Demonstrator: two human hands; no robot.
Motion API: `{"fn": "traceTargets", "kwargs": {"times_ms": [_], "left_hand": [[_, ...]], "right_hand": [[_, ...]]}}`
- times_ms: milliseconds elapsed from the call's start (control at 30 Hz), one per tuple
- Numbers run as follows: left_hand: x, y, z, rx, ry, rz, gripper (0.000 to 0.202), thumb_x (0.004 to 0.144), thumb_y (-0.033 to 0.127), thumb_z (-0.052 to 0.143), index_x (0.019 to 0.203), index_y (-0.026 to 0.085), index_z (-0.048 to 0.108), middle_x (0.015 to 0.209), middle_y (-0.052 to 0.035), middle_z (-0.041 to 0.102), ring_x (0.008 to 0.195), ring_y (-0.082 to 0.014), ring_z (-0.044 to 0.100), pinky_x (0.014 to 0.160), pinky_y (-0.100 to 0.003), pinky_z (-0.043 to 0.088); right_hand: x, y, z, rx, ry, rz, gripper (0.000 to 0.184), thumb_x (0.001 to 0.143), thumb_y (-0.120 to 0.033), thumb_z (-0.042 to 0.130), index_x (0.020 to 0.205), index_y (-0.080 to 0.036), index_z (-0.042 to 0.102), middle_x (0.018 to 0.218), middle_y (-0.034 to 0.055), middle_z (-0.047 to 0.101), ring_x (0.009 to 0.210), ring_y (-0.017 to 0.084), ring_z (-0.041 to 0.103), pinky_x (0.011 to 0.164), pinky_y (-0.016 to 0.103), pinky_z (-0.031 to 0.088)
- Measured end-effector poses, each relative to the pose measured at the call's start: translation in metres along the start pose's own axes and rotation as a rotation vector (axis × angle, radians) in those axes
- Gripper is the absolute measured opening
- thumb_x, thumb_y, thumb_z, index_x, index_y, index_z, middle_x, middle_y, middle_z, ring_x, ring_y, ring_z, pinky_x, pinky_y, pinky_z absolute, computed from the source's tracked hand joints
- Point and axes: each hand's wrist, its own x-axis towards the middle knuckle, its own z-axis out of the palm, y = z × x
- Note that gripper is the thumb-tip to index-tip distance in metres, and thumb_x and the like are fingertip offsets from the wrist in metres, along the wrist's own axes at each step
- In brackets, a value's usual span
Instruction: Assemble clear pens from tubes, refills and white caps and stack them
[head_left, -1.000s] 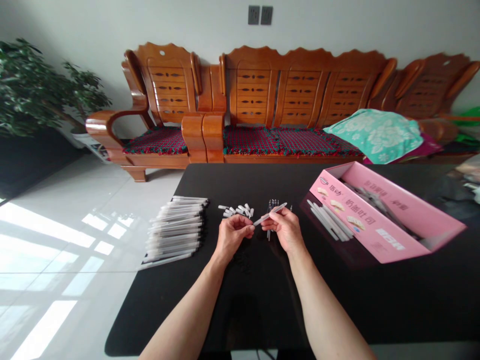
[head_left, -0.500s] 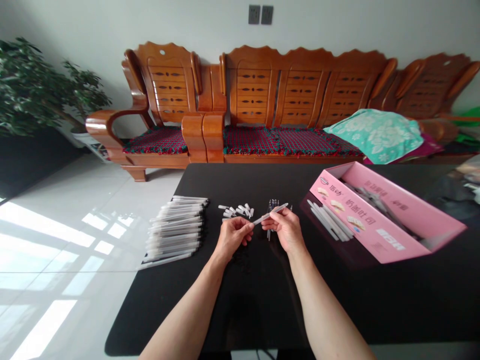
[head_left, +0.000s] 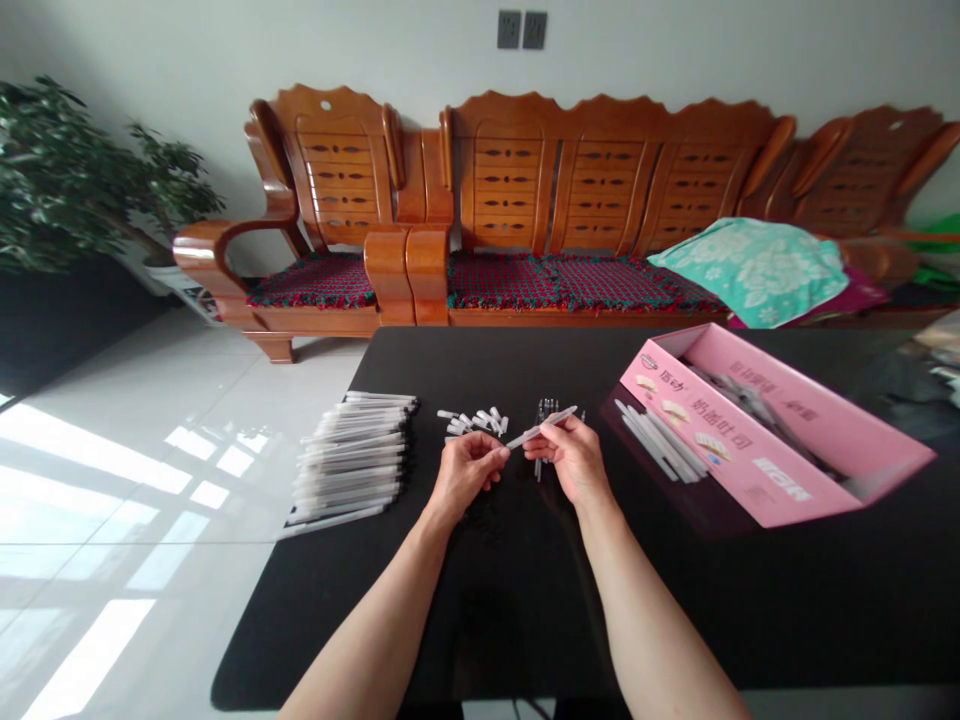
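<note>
Both of my hands meet over the middle of a black table. My right hand pinches a white pen barrel that slants up to the right. My left hand is closed at the barrel's lower left end, fingertips pinched on its tip. Just behind my hands lie a small heap of white pen caps and a few dark refills. A stack of white pens lies to the left.
A pink cardboard box with grey parts inside stands open at the right, several white barrels lying beside it. Wooden chairs and a bench stand behind the table. A potted plant is at the far left, over a glossy white floor.
Almost nothing has changed. My left fingertips have shifted slightly at the barrel's end; the right hand holds the barrel in the same spot.
</note>
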Motion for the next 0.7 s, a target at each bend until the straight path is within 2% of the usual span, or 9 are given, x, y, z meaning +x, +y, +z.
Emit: {"fn": "traceTargets", "kwargs": {"times_ms": [67, 167, 267, 333, 433, 500, 567, 633, 700], "left_hand": [[0.0002, -0.0003, -0.0003, -0.032, 0.031, 0.03, 0.04, 0.066, 0.043, 0.081, 0.084, 0.012, 0.063, 0.057, 0.0017, 0.059, 0.044, -0.008, 0.053, 0.038, -0.015, 0.041], [0.0004, -0.0024, -0.0019, -0.017, 0.018, 0.048, 0.045, 0.075, 0.05, 0.073, 0.097, 0.012, 0.064, 0.065, -0.0008, 0.062, 0.046, -0.0099, 0.057, 0.036, -0.016, 0.041], [0.0003, -0.0032, -0.0028, 0.023, -0.047, 0.008, 0.048, 0.084, 0.057, 0.058, 0.084, 0.01, 0.067, 0.064, -0.0042, 0.062, 0.043, -0.009, 0.055, 0.032, -0.015, 0.035], [0.0001, -0.0019, -0.0025, 0.028, -0.063, -0.016, 0.046, 0.082, 0.056, 0.062, 0.076, 0.01, 0.066, 0.06, -0.0035, 0.061, 0.039, -0.0072, 0.051, 0.031, -0.015, 0.032], [-0.0002, 0.0012, -0.0014, 0.017, -0.021, -0.014, 0.038, 0.073, 0.048, 0.074, 0.071, 0.011, 0.063, 0.054, -0.0002, 0.059, 0.037, -0.0058, 0.047, 0.032, -0.014, 0.032], [-0.0003, 0.0023, -0.001, -0.021, 0.009, 0.008, 0.037, 0.067, 0.044, 0.08, 0.076, 0.012, 0.063, 0.053, 0.0018, 0.057, 0.038, -0.0066, 0.049, 0.033, -0.015, 0.036], [-0.0004, 0.0015, -0.0011, -0.055, 0.016, 0.022, 0.042, 0.067, 0.045, 0.08, 0.088, 0.012, 0.064, 0.057, 0.0021, 0.059, 0.041, -0.0085, 0.052, 0.034, -0.016, 0.039], [-0.0007, -0.0006, -0.0012, -0.057, -0.011, 0.013, 0.047, 0.074, 0.053, 0.072, 0.095, 0.012, 0.065, 0.062, -0.0001, 0.062, 0.043, -0.0099, 0.055, 0.033, -0.017, 0.04], [-0.001, -0.0029, -0.0007, -0.035, -0.065, -0.011, 0.049, 0.081, 0.058, 0.062, 0.09, 0.01, 0.066, 0.063, -0.0024, 0.062, 0.043, -0.0098, 0.056, 0.032, -0.017, 0.037]], "right_hand": [[0.0003, -0.0003, 0.0002, -0.002, 0.003, 0.001, 0.026, 0.071, -0.029, 0.08, 0.084, -0.017, 0.06, 0.069, 0.0058, 0.075, 0.057, 0.02, 0.073, 0.052, 0.027, 0.061], [0.0006, -0.0008, 0.0003, 0.007, 0.007, -0.001, 0.026, 0.071, -0.028, 0.081, 0.084, -0.017, 0.061, 0.069, 0.0055, 0.075, 0.057, 0.02, 0.073, 0.052, 0.028, 0.061], [0.0003, -0.0011, 0.0003, 0.013, 0.005, -0.007, 0.026, 0.071, -0.028, 0.081, 0.084, -0.017, 0.061, 0.069, 0.0049, 0.075, 0.057, 0.02, 0.073, 0.052, 0.028, 0.061], [-0.0001, -0.0013, 0.0004, 0.009, 0.004, -0.006, 0.026, 0.071, -0.028, 0.081, 0.083, -0.017, 0.061, 0.069, 0.0051, 0.075, 0.057, 0.021, 0.073, 0.052, 0.028, 0.061], [-0.0003, -0.0013, 0.0005, 0.004, 0.004, -0.001, 0.027, 0.07, -0.029, 0.081, 0.083, -0.017, 0.06, 0.068, 0.0051, 0.075, 0.057, 0.021, 0.073, 0.052, 0.028, 0.061], [-0.0002, -0.0012, 0.0006, 0.005, 0.005, -0.001, 0.027, 0.07, -0.029, 0.082, 0.083, -0.017, 0.06, 0.069, 0.0051, 0.075, 0.057, 0.021, 0.073, 0.052, 0.028, 0.061], [0.0002, -0.0011, 0.0006, 0.006, 0.004, -0.002, 0.027, 0.07, -0.029, 0.082, 0.083, -0.017, 0.06, 0.069, 0.0051, 0.075, 0.057, 0.02, 0.073, 0.052, 0.027, 0.061], [0.0004, -0.001, 0.0006, 0.007, 0.001, -0.003, 0.027, 0.07, -0.029, 0.081, 0.084, -0.017, 0.061, 0.069, 0.0049, 0.075, 0.057, 0.02, 0.073, 0.052, 0.027, 0.061], [0.0004, -0.0009, 0.0004, 0.008, -0.004, -0.003, 0.027, 0.07, -0.028, 0.081, 0.084, -0.017, 0.061, 0.069, 0.0047, 0.075, 0.057, 0.02, 0.073, 0.052, 0.027, 0.061]]}}
